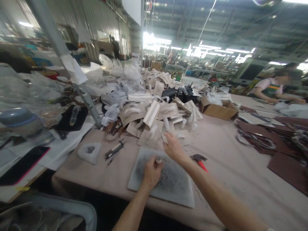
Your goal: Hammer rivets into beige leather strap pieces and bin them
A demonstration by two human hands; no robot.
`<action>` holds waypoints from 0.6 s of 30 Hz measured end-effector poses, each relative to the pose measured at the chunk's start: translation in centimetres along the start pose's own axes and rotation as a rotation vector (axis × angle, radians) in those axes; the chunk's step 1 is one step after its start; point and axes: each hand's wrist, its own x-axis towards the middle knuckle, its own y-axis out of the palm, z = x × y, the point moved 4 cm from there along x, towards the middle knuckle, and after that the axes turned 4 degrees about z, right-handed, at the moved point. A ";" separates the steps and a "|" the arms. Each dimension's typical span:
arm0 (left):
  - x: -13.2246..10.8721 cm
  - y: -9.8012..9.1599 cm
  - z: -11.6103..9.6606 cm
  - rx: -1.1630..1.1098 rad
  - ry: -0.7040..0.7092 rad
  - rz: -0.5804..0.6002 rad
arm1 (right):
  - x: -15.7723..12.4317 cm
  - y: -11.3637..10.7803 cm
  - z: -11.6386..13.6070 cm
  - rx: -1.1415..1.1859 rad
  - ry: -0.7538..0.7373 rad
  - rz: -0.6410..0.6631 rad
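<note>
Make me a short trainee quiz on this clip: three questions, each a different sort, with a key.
1. Which lies to the right of the grey board? (a) phone (b) hammer (c) metal pole
2. True or false: the left hand is empty.
3. Fill in the blank: the ____ hand is the one nearer the beige pile.

Key
1. b; the hammer lies on the table beside the board.
2. False; it grips a round-topped tool above the board.
3. right; the right hand is at the pile's near edge, though the blur hides whether it holds a piece.
</note>
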 end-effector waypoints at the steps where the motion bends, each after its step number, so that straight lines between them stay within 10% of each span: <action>1: 0.1 0.1 -0.1 0.003 0.036 0.012 | 1.1 -1.4 -3.2 -0.037 0.043 -0.002; 7: 0.3 0.1 0.5 0.066 0.061 0.001 | 2.1 -4.3 -12.9 -0.245 0.147 0.141; 18: 0.1 -0.2 0.4 0.065 0.054 -0.022 | -2.1 -5.6 -6.5 -0.398 0.184 0.140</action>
